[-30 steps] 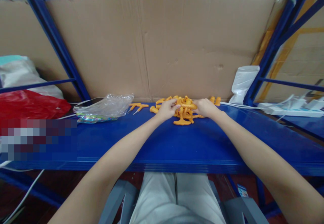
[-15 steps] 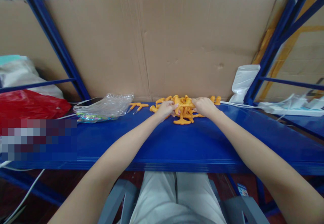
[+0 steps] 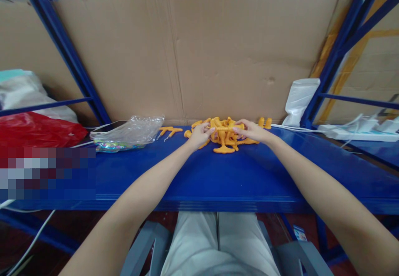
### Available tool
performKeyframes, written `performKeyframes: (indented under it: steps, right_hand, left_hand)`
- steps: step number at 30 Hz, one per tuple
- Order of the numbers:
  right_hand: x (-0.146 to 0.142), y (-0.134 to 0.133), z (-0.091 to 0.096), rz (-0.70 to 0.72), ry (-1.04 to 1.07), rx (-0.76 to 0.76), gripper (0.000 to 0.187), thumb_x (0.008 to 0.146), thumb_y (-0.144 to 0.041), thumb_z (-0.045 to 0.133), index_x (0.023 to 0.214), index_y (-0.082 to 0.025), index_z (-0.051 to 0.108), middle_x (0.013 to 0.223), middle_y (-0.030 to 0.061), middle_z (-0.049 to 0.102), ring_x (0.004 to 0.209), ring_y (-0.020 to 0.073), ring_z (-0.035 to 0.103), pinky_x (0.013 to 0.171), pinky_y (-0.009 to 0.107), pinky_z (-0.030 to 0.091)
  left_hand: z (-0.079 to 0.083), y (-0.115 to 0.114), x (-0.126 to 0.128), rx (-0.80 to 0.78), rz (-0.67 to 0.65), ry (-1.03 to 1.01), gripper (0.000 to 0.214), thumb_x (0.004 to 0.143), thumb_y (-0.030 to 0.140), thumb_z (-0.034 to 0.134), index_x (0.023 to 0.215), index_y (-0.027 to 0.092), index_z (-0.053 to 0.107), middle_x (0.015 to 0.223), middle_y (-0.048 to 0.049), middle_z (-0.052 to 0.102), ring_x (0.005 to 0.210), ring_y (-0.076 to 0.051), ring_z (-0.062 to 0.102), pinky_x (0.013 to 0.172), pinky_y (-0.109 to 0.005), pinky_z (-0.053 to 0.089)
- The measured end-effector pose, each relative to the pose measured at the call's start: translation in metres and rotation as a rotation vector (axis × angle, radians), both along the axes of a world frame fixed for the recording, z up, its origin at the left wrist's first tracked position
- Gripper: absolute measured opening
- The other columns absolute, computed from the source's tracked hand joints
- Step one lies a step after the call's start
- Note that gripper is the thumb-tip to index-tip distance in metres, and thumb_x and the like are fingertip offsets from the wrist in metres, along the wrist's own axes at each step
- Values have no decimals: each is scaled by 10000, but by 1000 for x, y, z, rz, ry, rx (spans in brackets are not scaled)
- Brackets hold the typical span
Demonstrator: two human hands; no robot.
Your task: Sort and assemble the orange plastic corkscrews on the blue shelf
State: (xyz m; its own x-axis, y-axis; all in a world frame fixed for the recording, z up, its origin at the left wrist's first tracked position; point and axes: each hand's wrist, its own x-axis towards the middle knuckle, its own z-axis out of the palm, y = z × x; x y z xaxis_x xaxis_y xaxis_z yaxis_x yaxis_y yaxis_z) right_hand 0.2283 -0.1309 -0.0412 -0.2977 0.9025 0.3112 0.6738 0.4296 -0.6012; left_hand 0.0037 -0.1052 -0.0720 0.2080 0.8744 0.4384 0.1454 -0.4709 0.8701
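My left hand (image 3: 200,136) and my right hand (image 3: 252,130) grip opposite ends of one orange corkscrew (image 3: 227,129), held sideways between thumbs and fingers above a pile. The metal spiral of this corkscrew does not show. Under and around it lie several more orange corkscrew parts (image 3: 223,149), some with T-shaped handles. Two orange corkscrews (image 3: 171,131) with bare metal spirals lie apart to the left. Beyond my right hand, two small orange caps (image 3: 264,123) stand upright on the blue shelf (image 3: 218,180).
Clear plastic bags (image 3: 131,130) lie to the left, near a red bag (image 3: 40,130). A tall cardboard sheet (image 3: 218,51) closes off the back. On the right are a white pouch (image 3: 301,101) and a white power strip (image 3: 361,134) with cables. Blue posts flank the shelf.
My right hand has turned and drawn back slightly, so its fingers now show at the corkscrew's right end. My left hand has shifted a little left.
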Motion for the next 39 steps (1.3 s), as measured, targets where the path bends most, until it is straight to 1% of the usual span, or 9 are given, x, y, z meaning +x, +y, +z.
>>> performKeyframes:
  steps: [2,5,11,16,21,26,29,33,39]
  right_hand:
    - [2,1,1,64,220,-159,319,936,-479,451,1005,-181,543,884,81,701,707,180,675,670,321,548]
    - [2,-1,4,116,394,-242,339,923,-528,460,886,-197,524,795,68,682,684,170,661,673,309,553]
    - [4,-4,8,96,433,-286,391,919,-557,446,809,-190,524,755,81,671,676,175,648,672,320,549]
    - [6,-2,6,92,480,-345,248,926,-398,514,816,-177,537,744,56,667,642,137,631,718,302,547]
    - [8,2,3,117,475,-307,184,915,-338,523,819,-183,545,705,33,642,599,124,605,690,284,546]
    - [10,5,4,133,389,-174,115,855,-293,592,869,-184,559,725,2,627,630,120,601,732,301,543]
    - [10,9,3,163,353,-70,185,813,-318,633,917,-193,544,745,-8,625,673,132,612,742,323,546]
    - [10,13,2,192,290,35,262,803,-379,625,966,-197,529,766,-7,612,713,147,610,723,328,534]
    - [15,5,11,177,106,191,272,802,-351,582,1010,-188,517,858,33,620,785,172,603,730,327,515]
  left_hand:
    - [1,1,-2,-24,-12,-38,101,804,214,630,875,146,607,709,-40,705,684,-180,691,667,-298,551]
    - [5,0,-3,-44,-5,-68,121,808,240,638,882,156,594,708,-26,706,705,-172,699,656,-269,545]
    - [10,-4,-1,17,31,-61,57,804,187,621,835,154,586,730,-34,706,745,-176,699,708,-278,543]
    - [9,-3,-1,61,36,-62,34,798,143,592,831,149,597,722,-22,695,730,-157,686,678,-245,524]
    - [9,0,-1,55,68,-24,19,801,140,597,804,154,584,626,3,656,612,-137,649,549,-201,462]
    - [11,1,1,-66,64,-56,45,828,157,583,788,157,563,608,-5,655,573,-157,655,576,-251,495]
    - [13,0,-1,-108,44,-92,67,847,155,563,781,158,550,584,0,650,543,-139,645,568,-240,501]
    - [15,-2,-5,-89,10,-120,73,837,183,601,799,158,544,588,-3,658,588,-141,667,558,-219,504]
    - [16,-6,-2,-136,14,-142,107,850,228,601,790,159,545,596,-7,669,568,-145,664,552,-236,516]
